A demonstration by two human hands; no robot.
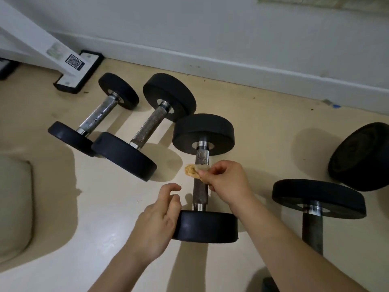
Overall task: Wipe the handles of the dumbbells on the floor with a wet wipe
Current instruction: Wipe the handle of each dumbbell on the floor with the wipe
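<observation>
Steadying comes first, so nearest to me my left hand (161, 216) rests against the rim of the near weight plate (207, 226), its grip loose and spread, fingers apart and clamped on nothing. Just past it my right hand (226, 183) has its grip pinched together on the wet wipe (194, 171), which is crumpled, stained brownish-yellow, and lies against the handle (201, 190) of the middle dumbbell (203, 178) on the floor (105, 197). I judge the wipe to be soft, limp and damp, so it should be wrapped round the bar and held by thumb and fingertips rather than dabbed flat; it looks soiled enough that a clean fold may serve better. The dumbbell itself I take to be heavy and rigid, with round plates that could roll, so bracing the near plate while rubbing along the rough, rust-flecked bar seems the sound way to hold it. To the right, a fourth dumbbell (315, 205) lies near, its dark handle running out under my forearm. Further off and to the left, two more dumbbells lie side by side, the second dumbbell (145, 127) close to the middle one and the smallest dumbbell (94, 116) beyond it, both with spotted metal bars. At far right a lone black plate (362, 157) leans, and the white skirting board (231, 68) closes the scene.
</observation>
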